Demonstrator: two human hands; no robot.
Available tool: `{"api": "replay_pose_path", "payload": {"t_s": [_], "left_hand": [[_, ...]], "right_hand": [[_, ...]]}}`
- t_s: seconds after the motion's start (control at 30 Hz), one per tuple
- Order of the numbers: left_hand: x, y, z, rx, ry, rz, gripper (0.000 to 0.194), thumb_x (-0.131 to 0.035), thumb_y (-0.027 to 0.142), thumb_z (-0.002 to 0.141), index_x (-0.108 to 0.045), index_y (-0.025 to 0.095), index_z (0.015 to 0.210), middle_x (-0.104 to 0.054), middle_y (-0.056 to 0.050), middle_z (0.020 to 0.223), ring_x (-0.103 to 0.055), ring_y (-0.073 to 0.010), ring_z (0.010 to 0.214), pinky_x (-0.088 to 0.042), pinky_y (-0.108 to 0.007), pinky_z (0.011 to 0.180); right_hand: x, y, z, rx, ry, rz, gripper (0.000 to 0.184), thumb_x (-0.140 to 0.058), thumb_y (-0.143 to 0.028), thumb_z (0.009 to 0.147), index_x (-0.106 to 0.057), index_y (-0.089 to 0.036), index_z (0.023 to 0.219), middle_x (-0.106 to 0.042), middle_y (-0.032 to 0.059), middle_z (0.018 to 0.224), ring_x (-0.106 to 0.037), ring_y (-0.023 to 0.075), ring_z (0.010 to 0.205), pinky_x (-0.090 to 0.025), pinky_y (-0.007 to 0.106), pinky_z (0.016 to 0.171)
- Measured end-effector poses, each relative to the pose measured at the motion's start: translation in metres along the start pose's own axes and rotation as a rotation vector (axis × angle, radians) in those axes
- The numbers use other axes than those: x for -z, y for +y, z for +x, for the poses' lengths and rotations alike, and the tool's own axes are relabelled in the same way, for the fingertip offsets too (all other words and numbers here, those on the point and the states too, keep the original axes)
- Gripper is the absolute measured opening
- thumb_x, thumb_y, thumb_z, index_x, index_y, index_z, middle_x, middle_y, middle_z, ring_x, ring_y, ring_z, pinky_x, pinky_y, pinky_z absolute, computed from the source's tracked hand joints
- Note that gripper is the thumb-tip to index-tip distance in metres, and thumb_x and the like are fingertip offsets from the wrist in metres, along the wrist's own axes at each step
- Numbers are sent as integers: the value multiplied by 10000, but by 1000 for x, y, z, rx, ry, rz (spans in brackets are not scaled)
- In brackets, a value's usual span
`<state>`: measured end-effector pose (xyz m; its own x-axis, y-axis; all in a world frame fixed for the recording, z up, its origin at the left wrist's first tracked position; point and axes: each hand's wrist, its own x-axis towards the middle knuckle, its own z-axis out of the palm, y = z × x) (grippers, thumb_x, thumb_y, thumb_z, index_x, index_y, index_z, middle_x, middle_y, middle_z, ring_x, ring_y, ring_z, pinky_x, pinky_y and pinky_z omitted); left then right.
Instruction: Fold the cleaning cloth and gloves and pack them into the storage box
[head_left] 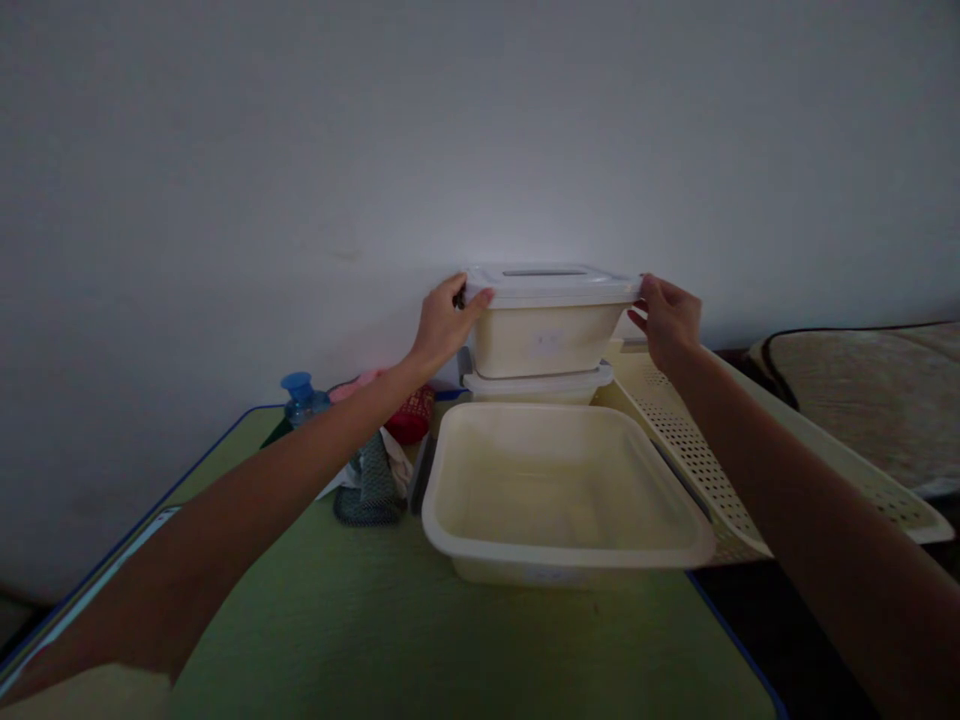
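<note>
A cream plastic storage box (544, 342) with a white lid (551, 285) stands against the wall, on top of a second lidded box (536, 384). My left hand (442, 322) is closed on the lid's left edge, its thumb over the front corner. At the right end, my right hand (670, 318) pinches the lid's other edge between thumb and fingers. The lid lies over the box's rim; whether it is fastened I cannot tell. In front of this stack sits an open cream box (562, 555) without a lid, its inside showing nothing.
A perforated cream basket (675, 430) lies to the right, beneath my right forearm. Left of the boxes are a blue-topped bottle (298, 388), a red patterned item (412, 415) and a dark grey cloth (367, 490) on the green table (322, 640). A beige cushion (862, 390) is at far right.
</note>
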<state>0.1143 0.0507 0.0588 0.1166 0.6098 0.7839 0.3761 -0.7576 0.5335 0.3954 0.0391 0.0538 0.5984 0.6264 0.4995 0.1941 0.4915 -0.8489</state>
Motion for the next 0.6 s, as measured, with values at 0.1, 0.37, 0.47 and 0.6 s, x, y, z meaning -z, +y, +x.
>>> {"api": "replay_pose_path", "payload": {"t_s": [0.1,0.37,0.47,0.6], "left_hand": [[-3,-2,-1,8,30,11,238,-561,378,815,-588,154,740,-456,29,647,-405,-108,628,-332,-213,606],[-7,-4,-5,40,21,-2,356,-562,404,829,-607,103,1015,-638,-80,932,-576,-160,855,-428,-255,809],[-4,-7,-7,96,-32,-72,559,-598,412,803,-493,72,1235,-518,-173,1294,-491,-221,1192,-347,-312,1015],[14,-11,-23,188,-117,-197,792,-581,543,766,-326,120,1384,-256,-171,1490,-252,-260,1380,-240,-402,1111]], "right_hand": [[-1,1,1,29,1,-32,198,-601,-402,791,-639,-210,825,-594,-21,749,-584,107,714,-484,260,654],[-3,0,-8,-53,-58,6,221,-548,-423,814,-609,-261,952,-627,0,932,-605,122,801,-502,269,676],[6,2,-12,-67,-72,-11,273,-508,-456,826,-570,-286,1030,-622,25,1063,-622,145,860,-520,307,717],[40,5,-22,73,-210,-379,409,-364,-503,852,-488,-270,1163,-590,92,1174,-630,187,946,-540,370,745]]}}
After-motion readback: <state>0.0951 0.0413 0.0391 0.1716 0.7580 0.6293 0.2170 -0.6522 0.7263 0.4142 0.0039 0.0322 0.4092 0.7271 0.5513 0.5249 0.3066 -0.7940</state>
